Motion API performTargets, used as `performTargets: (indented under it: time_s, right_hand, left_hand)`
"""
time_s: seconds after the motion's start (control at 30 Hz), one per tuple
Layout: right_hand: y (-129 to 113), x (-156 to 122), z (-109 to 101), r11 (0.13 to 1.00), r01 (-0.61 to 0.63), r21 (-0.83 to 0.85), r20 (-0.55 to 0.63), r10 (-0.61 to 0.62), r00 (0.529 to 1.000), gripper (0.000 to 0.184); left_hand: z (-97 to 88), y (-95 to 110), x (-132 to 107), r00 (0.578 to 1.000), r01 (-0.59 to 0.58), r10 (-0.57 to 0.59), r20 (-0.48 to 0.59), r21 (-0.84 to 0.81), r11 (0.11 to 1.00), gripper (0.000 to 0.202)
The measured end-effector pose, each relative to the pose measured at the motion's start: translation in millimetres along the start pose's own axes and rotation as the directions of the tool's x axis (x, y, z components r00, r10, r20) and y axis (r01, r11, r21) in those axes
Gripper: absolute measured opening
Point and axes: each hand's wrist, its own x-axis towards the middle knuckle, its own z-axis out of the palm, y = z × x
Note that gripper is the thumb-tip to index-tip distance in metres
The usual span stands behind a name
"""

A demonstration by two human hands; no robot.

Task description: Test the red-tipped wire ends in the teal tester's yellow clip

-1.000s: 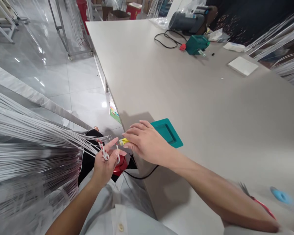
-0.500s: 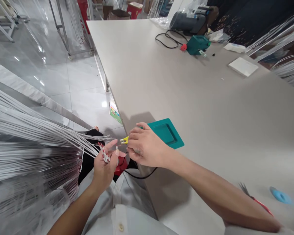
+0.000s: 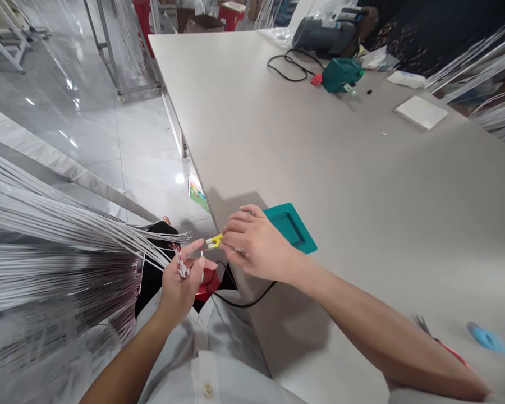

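My left hand (image 3: 179,283) is closed on the ends of a few thin white cables (image 3: 67,227), with red-and-white twist ties (image 3: 179,261) between its fingers. The cables fan out from a big bundle at the left. My right hand (image 3: 256,247) pinches a small yellow connector (image 3: 213,242) at the table's near edge, a little to the right of my left fingertips. A teal tray (image 3: 292,225) lies on the beige table (image 3: 320,146) just behind my right hand. A black cord (image 3: 244,300) and a red object (image 3: 206,283) sit below both hands.
At the table's far end stand a teal box (image 3: 340,74), a black cable (image 3: 288,64), a grey machine (image 3: 324,31) and a white pad (image 3: 421,112). A blue disc (image 3: 486,338) and red-handled tool (image 3: 441,342) lie at the right. More white cables (image 3: 492,73) hang far right. A metal rack (image 3: 118,50) stands on the floor.
My right hand's fingers have curled tighter round the yellow connector and shifted slightly. My left hand stays put with the cable ends.
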Motion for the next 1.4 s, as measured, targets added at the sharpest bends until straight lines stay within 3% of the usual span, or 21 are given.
performTargets:
  time_s: [0.07,0.13,0.27,0.43,0.6,0.73,0.9,1.1,1.4]
  right_hand:
    - [5,-4,-2,0.994,-0.051,-0.097,0.038,0.055,0.998,0.017]
    - [8,-7,-3,0.98,-0.078,-0.184,0.105,0.099,0.99,0.023]
    - [9,-4,-1,0.959,-0.114,-0.257,0.192,0.167,0.967,0.022]
    - [13,3,0,0.969,-0.051,-0.243,0.243,0.111,0.964,0.009]
    - [17,3,3,0.971,-0.035,-0.236,0.217,0.088,0.972,0.017]
    - [16,2,2,0.967,-0.037,-0.253,0.266,0.106,0.958,0.019]
    - [12,2,-1,0.954,-0.066,-0.293,0.265,0.147,0.953,0.015]
    - [12,-1,5,0.946,-0.091,-0.311,0.248,0.174,0.953,0.042]
    - [17,-1,8,0.964,-0.095,-0.25,0.213,0.151,0.965,0.045]
  left_hand:
    - [0.0,0,4,1.0,0.01,-0.009,0.012,-0.015,1.0,0.047]
    - [0.5,0,6,0.999,0.01,-0.01,0.032,-0.017,1.0,0.049]
    - [2.8,0,8,0.998,0.003,-0.002,0.055,-0.018,1.0,0.047]
    - [5.5,-1,10,0.999,-0.003,0.005,0.039,-0.042,0.999,0.051]
    - [6.8,-5,12,0.999,0.011,-0.01,0.037,-0.04,0.999,0.056]
    - [6.8,-8,13,0.999,0.023,-0.023,0.045,-0.004,1.0,0.058]
    - [7.4,-10,15,0.999,0.018,-0.019,0.039,0.029,0.999,0.056]
    - [7.8,-14,13,1.0,-0.025,0.026,-0.007,0.044,0.999,0.049]
    - [-1.8,-10,9,0.997,-0.072,0.072,0.0,0.015,0.997,0.045]
